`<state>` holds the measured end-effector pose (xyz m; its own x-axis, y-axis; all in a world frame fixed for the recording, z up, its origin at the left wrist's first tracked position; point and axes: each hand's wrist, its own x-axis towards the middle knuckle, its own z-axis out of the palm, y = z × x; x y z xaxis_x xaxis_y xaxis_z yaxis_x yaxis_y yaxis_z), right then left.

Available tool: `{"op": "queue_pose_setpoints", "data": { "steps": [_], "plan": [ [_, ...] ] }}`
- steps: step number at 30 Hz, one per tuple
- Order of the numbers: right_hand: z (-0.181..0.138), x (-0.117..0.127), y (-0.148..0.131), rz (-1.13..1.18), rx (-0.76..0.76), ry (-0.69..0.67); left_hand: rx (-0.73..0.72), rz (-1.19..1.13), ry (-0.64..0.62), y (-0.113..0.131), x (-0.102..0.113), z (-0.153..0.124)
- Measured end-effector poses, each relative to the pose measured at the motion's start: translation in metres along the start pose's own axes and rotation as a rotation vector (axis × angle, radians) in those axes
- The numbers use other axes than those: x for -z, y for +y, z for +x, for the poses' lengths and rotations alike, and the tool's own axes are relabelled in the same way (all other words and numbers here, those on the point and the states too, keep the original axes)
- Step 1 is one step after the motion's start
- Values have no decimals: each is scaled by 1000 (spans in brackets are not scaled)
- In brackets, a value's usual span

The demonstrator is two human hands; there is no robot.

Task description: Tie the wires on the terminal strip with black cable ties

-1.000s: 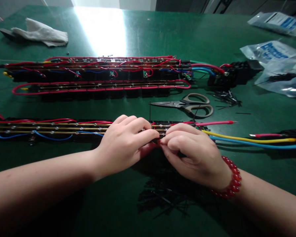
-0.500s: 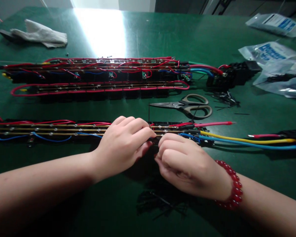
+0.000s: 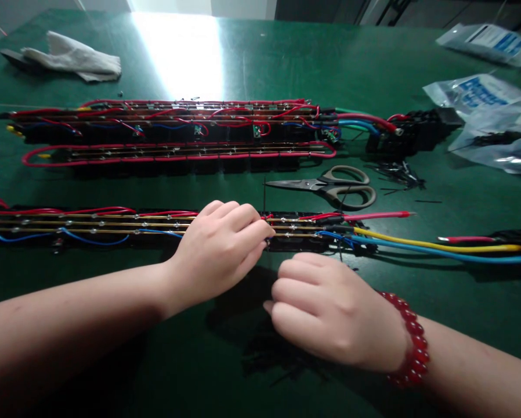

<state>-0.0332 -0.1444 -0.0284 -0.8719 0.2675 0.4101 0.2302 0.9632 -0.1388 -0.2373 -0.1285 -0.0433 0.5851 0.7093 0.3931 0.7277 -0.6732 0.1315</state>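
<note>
A long black strip (image 3: pixel 286 240) with brass rods and soldered red and blue wires lies across the table. My left hand (image 3: pixel 225 244) rests over its middle, thumb and fingertips closed at the near edge. A thin black cable tie (image 3: pixel 264 197) sticks out beyond the strip's far side, by those fingertips. Nearer to me, my right hand (image 3: pixel 321 305) is closed and apart from the strip. What its fingers hold, if anything, is hidden. Scissors (image 3: pixel 330 186) lie beyond the strip, and a dark heap of cable ties (image 3: pixel 278 363) is in shadow below my right hand.
Two more wired strips (image 3: pixel 191 154) lie farther back, joined by cables to a black part (image 3: pixel 417 136). Cut tie ends (image 3: pixel 400 173) lie near the scissors. Plastic bags (image 3: pixel 482 98) are at the right, a white cloth (image 3: pixel 75 58) at far left. Yellow and blue cables (image 3: pixel 438 247) run right.
My right hand has moved back towards me, away from the strip and my left fingertips. My left hand stays in place on the strip. The view has shifted slightly.
</note>
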Motion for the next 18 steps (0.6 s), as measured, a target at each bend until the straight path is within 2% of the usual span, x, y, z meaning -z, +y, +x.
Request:
{"op": "queue_pose_setpoints", "data": {
  "steps": [4,8,18],
  "plan": [
    [-3,4,10,-223,-145,76,-6,-17,-5,-1,-1,-1],
    [-3,4,14,-303,-256,112,-23,-14,4,-1,-2,-2],
    [-1,-1,13,-272,-178,-35,-31,-3,5,-1,-1,0]
  ]
}}
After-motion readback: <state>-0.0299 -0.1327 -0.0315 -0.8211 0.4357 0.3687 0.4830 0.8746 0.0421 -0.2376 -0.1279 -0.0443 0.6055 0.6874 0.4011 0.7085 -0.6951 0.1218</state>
